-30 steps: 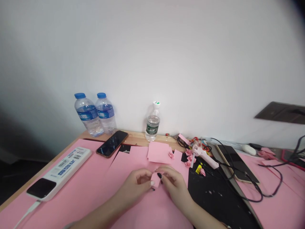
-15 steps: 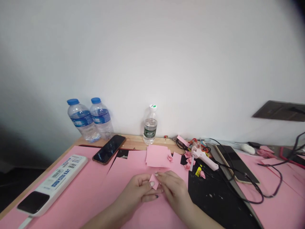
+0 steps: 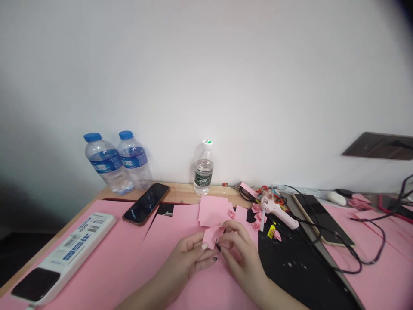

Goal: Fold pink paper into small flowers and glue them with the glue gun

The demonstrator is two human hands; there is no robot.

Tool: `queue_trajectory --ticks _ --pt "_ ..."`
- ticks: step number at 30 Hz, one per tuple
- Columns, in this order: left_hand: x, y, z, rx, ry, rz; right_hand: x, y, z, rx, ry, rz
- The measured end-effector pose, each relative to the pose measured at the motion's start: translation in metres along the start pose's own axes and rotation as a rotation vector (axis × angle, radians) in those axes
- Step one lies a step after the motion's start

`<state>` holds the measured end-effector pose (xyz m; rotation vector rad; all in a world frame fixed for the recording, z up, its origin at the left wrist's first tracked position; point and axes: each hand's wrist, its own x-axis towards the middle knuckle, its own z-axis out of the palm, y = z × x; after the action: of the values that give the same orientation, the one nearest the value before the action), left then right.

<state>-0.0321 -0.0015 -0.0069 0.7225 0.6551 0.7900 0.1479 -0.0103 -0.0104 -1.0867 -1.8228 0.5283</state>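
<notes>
A small folded piece of pink paper [image 3: 211, 236] is held between my two hands, partly opened out with creases showing. My left hand [image 3: 190, 256] pinches its lower left edge between thumb and fingers. On the other side, my right hand [image 3: 240, 249] grips the paper's right edge with its fingertips. Just beyond the hands lies a stack of pink paper squares [image 3: 213, 211], with a small folded paper flower [image 3: 231, 213] on its right edge. More paper flowers [image 3: 257, 217] are grouped by a pink glue gun [image 3: 279, 213].
Pink paper sheets [image 3: 122, 254] cover much of the table over a black mat [image 3: 297, 267]. A white power strip [image 3: 64, 258], a phone [image 3: 146, 204] and two bottles [image 3: 106, 165] are left. A small bottle [image 3: 203, 170] stands behind; another phone [image 3: 322, 219] and black cables [image 3: 358, 260] lie right.
The paper in my hands was a small diamond and now shows a wider, partly unfolded shape. My right hand's fingers have lifted and curled at its right edge. The view has shifted slightly.
</notes>
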Motion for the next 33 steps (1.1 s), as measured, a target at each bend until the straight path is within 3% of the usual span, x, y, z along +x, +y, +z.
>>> queue_trajectory --ticks 3,13,21,33 --pt "0.0004 -0.0033 -0.0003 -0.060 -0.013 0.002 0.0002 -0.0016 0.0012 0.058 -0.044 0.050" --pt "-0.0012 -0.0099 0.0001 -0.084 -0.050 0.006 0.0058 -0.0026 0.0083 0.287 0.015 0.349" --pt "-0.0006 -0.0043 0.0059 -0.076 -0.051 0.013 0.0063 -0.0014 0.0091 0.347 0.005 0.426" --pt "-0.0021 -0.0065 0.0051 -0.086 -0.035 0.001 0.0057 0.0012 0.0093 0.321 0.005 0.417"
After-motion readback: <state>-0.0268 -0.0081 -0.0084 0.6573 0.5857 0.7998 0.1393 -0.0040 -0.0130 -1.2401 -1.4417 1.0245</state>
